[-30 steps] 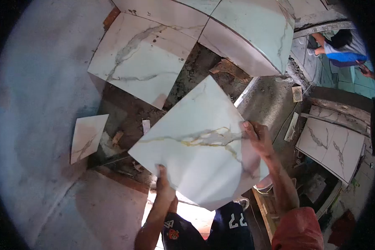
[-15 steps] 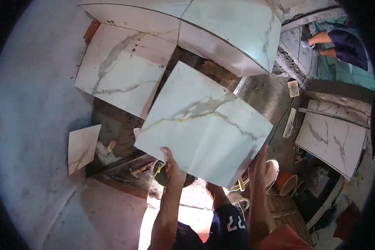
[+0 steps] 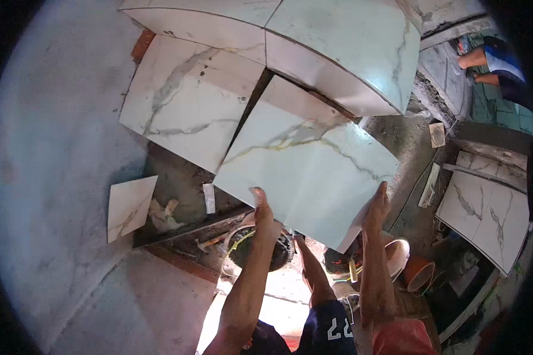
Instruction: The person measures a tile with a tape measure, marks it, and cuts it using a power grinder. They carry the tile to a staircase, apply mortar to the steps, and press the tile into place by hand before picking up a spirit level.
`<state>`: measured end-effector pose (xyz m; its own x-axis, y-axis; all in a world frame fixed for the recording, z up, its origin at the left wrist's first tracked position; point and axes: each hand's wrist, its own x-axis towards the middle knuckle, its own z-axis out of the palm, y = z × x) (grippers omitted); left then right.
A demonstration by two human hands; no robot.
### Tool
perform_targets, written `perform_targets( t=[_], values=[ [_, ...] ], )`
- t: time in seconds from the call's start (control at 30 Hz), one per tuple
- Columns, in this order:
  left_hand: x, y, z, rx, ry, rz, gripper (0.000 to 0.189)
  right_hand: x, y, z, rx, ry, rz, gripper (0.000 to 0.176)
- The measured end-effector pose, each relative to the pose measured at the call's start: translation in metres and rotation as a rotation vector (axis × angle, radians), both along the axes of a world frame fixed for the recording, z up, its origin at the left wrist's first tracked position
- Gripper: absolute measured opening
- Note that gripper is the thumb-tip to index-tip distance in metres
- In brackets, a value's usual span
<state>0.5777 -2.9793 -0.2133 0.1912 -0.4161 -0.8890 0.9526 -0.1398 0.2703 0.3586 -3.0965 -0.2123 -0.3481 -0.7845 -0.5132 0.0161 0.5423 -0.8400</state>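
A large white marble-patterned tile [image 3: 308,165] is held between both hands, tilted over the step. My left hand [image 3: 265,207] grips its lower left edge, thumb on top. My right hand [image 3: 378,207] holds the lower right edge, fingers partly hidden beneath. Left of the held tile lies a similar tile [image 3: 186,94], a narrow dark gap between them. Behind both rises the pale riser of a higher tiled step [image 3: 343,47].
A small tile piece [image 3: 130,207] leans at the left wall. Buckets [image 3: 419,272], a hammer [image 3: 212,241] and a notched trowel [image 3: 429,185] lie around. More tiles [image 3: 485,207] are stacked right. Another person's legs [image 3: 485,68] show upper right.
The held tile has moved up toward the riser and closer to the neighbouring tile, covering more of the dark bed. My right hand has shifted up along its edge. The view has shifted slightly.
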Motion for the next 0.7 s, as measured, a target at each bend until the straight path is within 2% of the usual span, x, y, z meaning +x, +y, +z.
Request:
perform_targets(
  t=[0.1, 0.23, 0.33, 0.5, 0.57, 0.6, 0.67, 0.7],
  values=[
    [-0.004, 0.002, -0.012, -0.132, -0.051, 0.005, 0.084, 0.000, -0.005, -0.003, 0.046, 0.092, -0.030, 0.044],
    [-0.007, 0.002, -0.015, -0.098, -0.017, 0.030, 0.083, 0.000, -0.017, -0.008, 0.009, 0.096, -0.005, 0.044],
    [-0.007, -0.002, -0.016, -0.038, -0.059, -0.036, 0.092, 0.000, -0.024, -0.019, -0.004, 0.097, 0.009, 0.043],
    [-0.004, -0.006, -0.023, -0.137, -0.075, -0.027, 0.087, 0.003, -0.029, -0.011, -0.029, 0.099, 0.070, 0.043],
    [-0.003, -0.010, -0.021, -0.137, -0.082, -0.011, 0.085, 0.002, -0.032, -0.007, 0.140, 0.306, 0.171, 0.054],
    [-0.003, -0.013, -0.020, -0.139, -0.087, 0.004, 0.083, 0.001, -0.032, -0.012, 0.137, 0.307, 0.171, 0.054],
    [-0.002, -0.012, -0.017, -0.141, -0.063, 0.019, 0.083, 0.006, -0.030, -0.020, -0.025, 0.093, 0.093, 0.057],
    [-0.001, -0.013, -0.016, -0.146, -0.043, 0.034, 0.084, 0.004, -0.030, -0.019, -0.025, 0.093, 0.093, 0.057]
  ],
)
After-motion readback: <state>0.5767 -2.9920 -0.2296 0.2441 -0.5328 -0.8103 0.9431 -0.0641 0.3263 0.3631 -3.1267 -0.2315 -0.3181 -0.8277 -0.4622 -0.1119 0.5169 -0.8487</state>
